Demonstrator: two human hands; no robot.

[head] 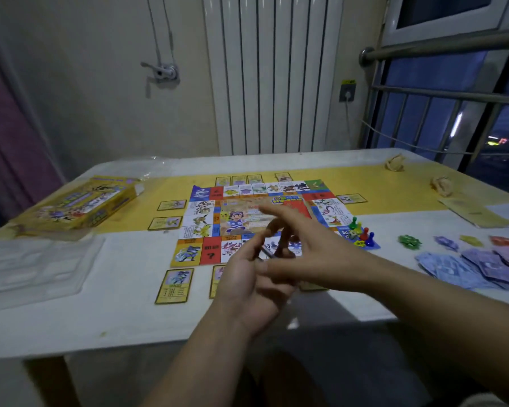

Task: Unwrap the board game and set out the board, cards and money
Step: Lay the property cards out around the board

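- Table [130, 312]: white top, yellow runner [365, 183] across the far half. White radiator [274, 74] on the wall behind.
- Clear plastic tray [33, 265] at near-left edge of table, w/ yellow game box [83, 204] beyond it, lying flat, end flap open.
- Board [206, 212]: unfolded flat mid-table, half on the runner, half on white. Red deck [297, 208] resting on its centre-right.
- Near-right part of board blocked by both hands and forearms; same for most of the cards at its near edge.
- Money [470, 268]: blue and purple notes in loose overlapping piles at right, well apart from board.
- Booklet [476, 212] past the money, on the runner's edge.
- Clear wrap [156, 165] crumpled at far-left, behind the box.
- Cards laid face up round the board: one near-left [174, 285], two at left, several along far edge, one at right.
- Two paper balls [395, 163] far right.
- Small green, purple, yellow, red pieces [409, 241] in a row just beyond the money.
- Pawns [362, 230] clustered on board's right corner.
- Left hand [247, 292]: palm up, fingers curled round a thin stack of cards [265, 252], held above board's near edge.
- Right hand [312, 254]: crossing over the left, fingers stretched and spread, gripping nothing visible; blurred, so contact w/ the stack can't be told.
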